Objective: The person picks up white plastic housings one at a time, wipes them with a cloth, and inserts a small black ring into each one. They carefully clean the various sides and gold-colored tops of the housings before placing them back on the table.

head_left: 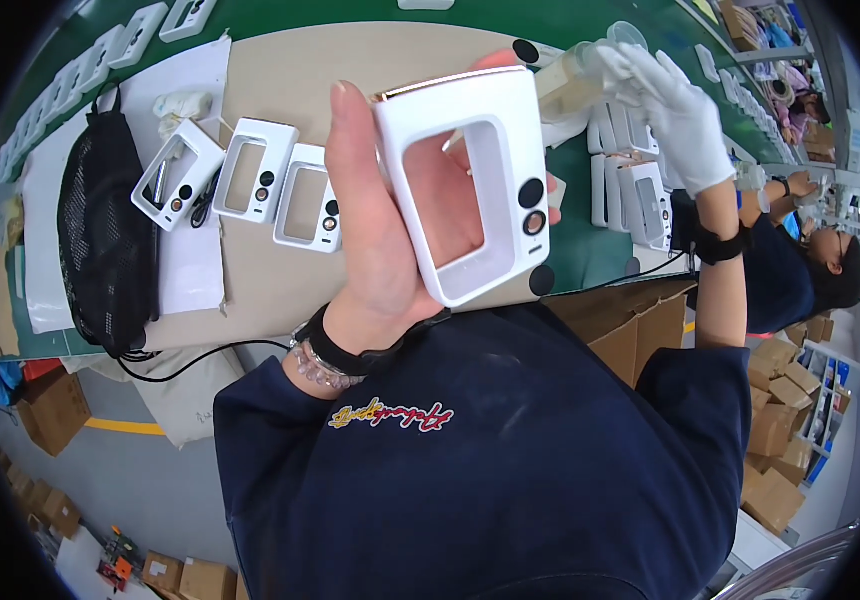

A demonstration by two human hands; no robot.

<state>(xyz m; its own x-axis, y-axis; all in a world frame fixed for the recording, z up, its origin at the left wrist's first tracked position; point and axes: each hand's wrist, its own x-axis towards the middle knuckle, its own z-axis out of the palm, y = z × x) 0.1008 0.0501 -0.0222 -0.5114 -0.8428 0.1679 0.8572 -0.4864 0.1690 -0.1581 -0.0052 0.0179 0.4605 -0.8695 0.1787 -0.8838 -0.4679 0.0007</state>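
My left hand (375, 215) is bare and wrapped round a white plastic housing (460, 190), held up close above the table. The housing has a large rectangular opening, a black round spot and a small lens-like circle on one side. My right hand (685, 125), in a white glove, is raised at the far right with its fingers stretched toward a translucent container (568, 82). The fingertips overlap the container's end; whether they press on it is hard to see. Three similar white housings (255, 170) lie on the table left of my left hand.
More white housings (640, 200) stand stacked on the green mat at the right. A black mesh bag (108, 230) lies on white sheets at the left. An open cardboard box (630, 325) is by the table's near edge. Another person (800, 265) works at the far right.
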